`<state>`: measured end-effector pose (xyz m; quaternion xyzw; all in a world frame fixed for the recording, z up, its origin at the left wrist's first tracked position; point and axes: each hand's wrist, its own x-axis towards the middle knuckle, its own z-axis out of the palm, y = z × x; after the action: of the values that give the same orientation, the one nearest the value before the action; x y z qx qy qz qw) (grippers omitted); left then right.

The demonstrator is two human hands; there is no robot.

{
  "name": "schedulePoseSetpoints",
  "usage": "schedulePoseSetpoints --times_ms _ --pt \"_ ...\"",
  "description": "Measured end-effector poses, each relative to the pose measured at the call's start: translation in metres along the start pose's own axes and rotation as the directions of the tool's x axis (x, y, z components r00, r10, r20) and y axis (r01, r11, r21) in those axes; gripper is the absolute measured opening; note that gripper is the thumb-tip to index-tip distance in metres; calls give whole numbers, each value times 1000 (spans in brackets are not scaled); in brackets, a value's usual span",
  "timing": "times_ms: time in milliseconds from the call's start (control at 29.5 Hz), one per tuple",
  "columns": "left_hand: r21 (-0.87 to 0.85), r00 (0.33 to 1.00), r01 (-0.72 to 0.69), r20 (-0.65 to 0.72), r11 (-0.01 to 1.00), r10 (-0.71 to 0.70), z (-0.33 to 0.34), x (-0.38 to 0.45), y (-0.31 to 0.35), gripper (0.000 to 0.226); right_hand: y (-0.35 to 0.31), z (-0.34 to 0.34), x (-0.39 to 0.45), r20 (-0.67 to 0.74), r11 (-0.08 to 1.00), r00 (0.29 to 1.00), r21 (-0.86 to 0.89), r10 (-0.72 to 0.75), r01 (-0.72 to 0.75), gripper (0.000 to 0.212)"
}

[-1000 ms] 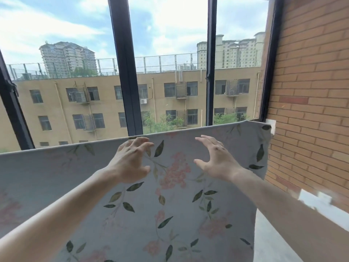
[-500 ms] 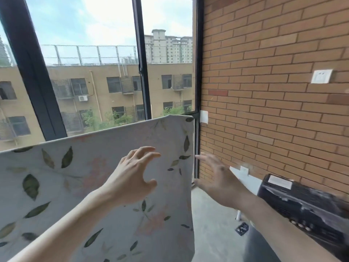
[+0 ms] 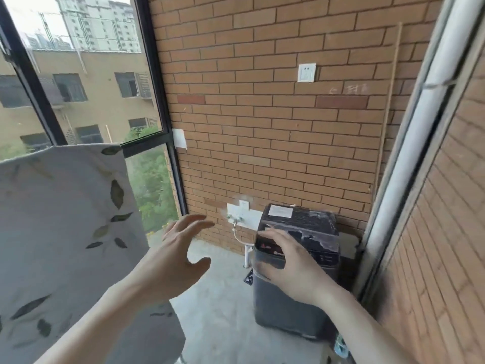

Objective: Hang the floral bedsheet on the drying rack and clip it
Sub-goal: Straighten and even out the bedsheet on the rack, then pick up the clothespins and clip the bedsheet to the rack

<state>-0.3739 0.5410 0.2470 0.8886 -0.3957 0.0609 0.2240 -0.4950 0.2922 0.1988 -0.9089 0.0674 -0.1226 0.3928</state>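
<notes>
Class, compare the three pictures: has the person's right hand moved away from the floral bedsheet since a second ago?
Yes. The right hand has gone rightward, off the floral bedsheet, and now shows in front of the black machine by the brick wall, holding nothing.

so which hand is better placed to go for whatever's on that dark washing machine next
Probably the right hand: it hangs open in front of the dark grey top-loading washing machine by the brick wall. The left hand, also open, sits nearer the hung floral bedsheet. No clips are visible.

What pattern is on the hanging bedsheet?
Dark green leaves on pale grey bedsheet, head view.
</notes>
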Motion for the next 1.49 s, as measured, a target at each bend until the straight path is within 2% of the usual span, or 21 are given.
schedulePoseSetpoints --times_ms 68,238,306,509,679,883,1086,1222,1358,1494 --pt "-15 999 -33 26 999 33 19 17 11 65 20 -15 -9 -18 999 999 -1 49 -49 54" --pt "-92 973 -160 153 983 173 76 81 42 62 84 -55 -25 -162 974 961 13 226 -227 58" --pt "-98 967 -177 169 979 192 91 93 46 62 94 -61 -29 -170 964 950 6 261 -264 57" --pt "-190 896 -248 327 950 299 156 148 49 62 140 -71 -29 -266 894 856 60 443 -444 54" --pt "-227 852 -263 402 938 336 203 172 29 57 172 -55 -31 -285 814 767 110 575 -570 54" --pt "-296 721 -246 581 923 378 276 206 -5 53 200 -21 -34 -267 659 608 184 748 -730 52" --pt "-329 557 -231 727 916 401 340 224 16 54 217 -3 -58 -255 523 464 270 849 -809 55" --pt "-336 465 -222 789 915 403 383 241 49 52 240 -7 -70 -230 451 394 301 890 -841 57" --pt "-300 406 -154 849 941 337 428 251 75 44 275 -15 -77 -182 406 365 308 913 -860 60" --pt "-250 382 -83 886 965 262 466 260 98 42 317 -29 -78 -131 375 351 343 927 -861 58"
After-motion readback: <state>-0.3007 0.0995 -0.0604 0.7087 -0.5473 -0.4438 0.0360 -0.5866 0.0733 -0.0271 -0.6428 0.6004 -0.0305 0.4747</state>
